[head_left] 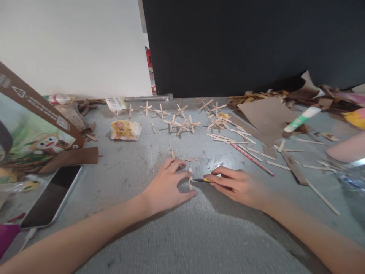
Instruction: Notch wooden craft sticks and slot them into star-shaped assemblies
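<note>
Right hand (239, 186) is closed in a pinch on a slim yellow-and-black tool (203, 180), its dark tip at the edge of a short wooden stick (191, 184). Left hand (168, 184) is partly open, thumb and index finger parted around that stick, which lies flat on the bench (137, 236); whether they press on it, I cannot tell. Steadying both ends would probably serve best, since so light a piece (it looks narrow, too) could swivel under sideways force. Keep the left fingertips out of the tip's path, and guide it with small, light movements. Beyond the hands, crossed-stick pieces (182, 125) stand near loose sticks (221, 138).
</note>
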`<state>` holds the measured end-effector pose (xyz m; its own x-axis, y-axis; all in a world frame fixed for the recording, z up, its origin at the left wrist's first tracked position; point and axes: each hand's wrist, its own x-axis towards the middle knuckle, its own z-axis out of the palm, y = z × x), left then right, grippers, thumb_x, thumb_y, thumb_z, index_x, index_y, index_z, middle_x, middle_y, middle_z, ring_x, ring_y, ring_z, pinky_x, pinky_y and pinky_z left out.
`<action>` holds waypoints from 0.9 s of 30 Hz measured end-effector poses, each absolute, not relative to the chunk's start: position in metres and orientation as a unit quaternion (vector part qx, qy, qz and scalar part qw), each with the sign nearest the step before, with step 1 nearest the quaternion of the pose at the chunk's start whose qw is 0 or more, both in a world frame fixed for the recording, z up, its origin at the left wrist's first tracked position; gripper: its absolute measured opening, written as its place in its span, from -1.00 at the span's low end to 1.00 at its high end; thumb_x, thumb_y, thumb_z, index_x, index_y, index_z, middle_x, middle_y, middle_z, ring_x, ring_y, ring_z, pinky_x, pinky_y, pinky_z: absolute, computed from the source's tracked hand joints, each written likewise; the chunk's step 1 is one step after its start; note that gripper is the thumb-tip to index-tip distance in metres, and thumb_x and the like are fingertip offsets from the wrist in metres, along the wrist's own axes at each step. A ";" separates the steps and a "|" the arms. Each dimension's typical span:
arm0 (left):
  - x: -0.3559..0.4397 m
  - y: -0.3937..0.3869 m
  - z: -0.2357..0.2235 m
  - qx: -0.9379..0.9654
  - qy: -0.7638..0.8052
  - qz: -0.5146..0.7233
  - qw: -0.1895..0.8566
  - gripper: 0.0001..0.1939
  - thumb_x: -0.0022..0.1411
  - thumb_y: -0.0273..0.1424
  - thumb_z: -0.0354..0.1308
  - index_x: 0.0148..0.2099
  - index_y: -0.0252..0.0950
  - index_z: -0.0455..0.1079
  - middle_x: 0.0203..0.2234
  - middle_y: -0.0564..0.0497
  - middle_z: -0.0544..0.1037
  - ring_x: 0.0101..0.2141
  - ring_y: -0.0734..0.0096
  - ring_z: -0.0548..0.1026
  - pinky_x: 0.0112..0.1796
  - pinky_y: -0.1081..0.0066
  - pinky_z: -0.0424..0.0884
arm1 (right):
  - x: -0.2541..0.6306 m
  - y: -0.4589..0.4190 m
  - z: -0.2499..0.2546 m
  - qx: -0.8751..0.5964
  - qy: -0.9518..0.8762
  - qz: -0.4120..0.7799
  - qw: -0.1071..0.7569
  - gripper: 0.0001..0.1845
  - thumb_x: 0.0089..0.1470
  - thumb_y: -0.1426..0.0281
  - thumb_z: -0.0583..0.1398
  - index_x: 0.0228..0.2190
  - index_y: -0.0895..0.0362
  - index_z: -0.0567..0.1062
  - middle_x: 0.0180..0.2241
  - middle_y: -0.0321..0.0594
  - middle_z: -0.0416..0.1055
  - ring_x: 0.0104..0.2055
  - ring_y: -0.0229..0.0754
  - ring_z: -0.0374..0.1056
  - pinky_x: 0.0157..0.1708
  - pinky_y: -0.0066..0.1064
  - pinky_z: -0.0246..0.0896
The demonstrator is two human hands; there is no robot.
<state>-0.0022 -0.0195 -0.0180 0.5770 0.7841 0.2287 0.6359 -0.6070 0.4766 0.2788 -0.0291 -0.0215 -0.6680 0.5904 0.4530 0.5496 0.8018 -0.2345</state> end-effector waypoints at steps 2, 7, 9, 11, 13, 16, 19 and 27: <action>-0.002 -0.019 -0.018 0.871 0.409 0.211 0.173 -0.63 0.16 -0.10 0.45 -0.05 -0.15 0.63 0.14 -0.16 0.49 0.20 -0.09 0.36 0.19 -0.12 0.40 | 0.279 -0.029 -0.023 -0.311 -0.913 0.039 0.260 -0.67 0.46 0.35 0.09 0.04 0.02 0.63 -0.21 -0.16 0.59 -0.44 -0.28 0.47 -0.44 -0.42 0.40; -0.002 -0.020 -0.018 0.871 0.415 0.202 0.170 -0.60 0.15 -0.10 0.46 -0.02 -0.15 0.62 0.13 -0.15 0.49 0.20 -0.10 0.35 0.21 -0.12 0.38 | 0.280 -0.029 -0.023 -0.303 -0.918 0.033 0.254 -0.67 0.47 0.36 0.08 0.04 0.04 0.63 -0.20 -0.14 0.59 -0.42 -0.27 0.49 -0.41 -0.42 0.41; -0.002 -0.020 -0.018 0.871 0.416 0.200 0.170 -0.60 0.16 -0.10 0.45 -0.01 -0.14 0.62 0.13 -0.15 0.49 0.21 -0.11 0.34 0.20 -0.12 0.37 | 0.280 -0.028 -0.022 -0.302 -0.918 0.037 0.255 -0.67 0.47 0.36 0.09 0.04 0.04 0.63 -0.20 -0.15 0.59 -0.42 -0.27 0.49 -0.41 -0.42 0.40; -0.001 -0.020 -0.017 0.871 0.417 0.196 0.169 -0.60 0.16 -0.08 0.45 -0.01 -0.13 0.62 0.14 -0.14 0.49 0.21 -0.11 0.33 0.20 -0.13 0.36 | 0.279 -0.028 -0.021 -0.301 -0.918 0.040 0.253 -0.68 0.47 0.36 0.09 0.04 0.04 0.62 -0.20 -0.15 0.59 -0.42 -0.28 0.48 -0.42 -0.42 0.39; -0.001 -0.020 -0.017 0.872 0.418 0.190 0.167 -0.60 0.16 -0.07 0.44 -0.01 -0.12 0.62 0.15 -0.14 0.48 0.22 -0.12 0.33 0.21 -0.14 0.35 | 0.279 -0.028 -0.020 -0.302 -0.919 0.041 0.249 -0.68 0.47 0.37 0.08 0.04 0.05 0.62 -0.19 -0.15 0.58 -0.41 -0.27 0.49 -0.42 -0.41 0.37; -0.002 -0.020 -0.016 0.876 0.418 0.180 0.160 -0.60 0.17 -0.06 0.43 -0.01 -0.12 0.62 0.16 -0.14 0.48 0.22 -0.13 0.32 0.21 -0.14 0.34 | 0.279 -0.029 -0.020 -0.304 -0.922 0.030 0.236 -0.68 0.48 0.37 0.06 0.03 0.07 0.60 -0.20 -0.15 0.57 -0.40 -0.26 0.49 -0.42 -0.40 0.34; -0.002 -0.018 -0.014 0.879 0.415 0.174 0.155 -0.59 0.18 -0.03 0.42 -0.01 -0.14 0.62 0.16 -0.15 0.49 0.22 -0.14 0.32 0.20 -0.15 0.33 | 0.279 -0.029 -0.019 -0.311 -0.928 0.004 0.204 -0.67 0.49 0.33 0.04 -0.02 0.08 0.60 -0.23 -0.15 0.57 -0.42 -0.23 0.47 -0.45 -0.38 0.26; -0.002 -0.017 -0.008 0.886 0.410 0.152 0.153 -0.57 0.21 0.02 0.38 -0.01 -0.14 0.61 0.16 -0.14 0.48 0.23 -0.13 0.31 0.19 -0.13 0.32 | 0.266 -0.029 0.000 -0.378 -0.924 -0.053 0.016 -0.67 0.48 0.25 0.06 -0.21 0.12 0.55 -0.49 -0.24 0.52 -0.58 -0.26 0.34 -0.52 -0.33 -0.26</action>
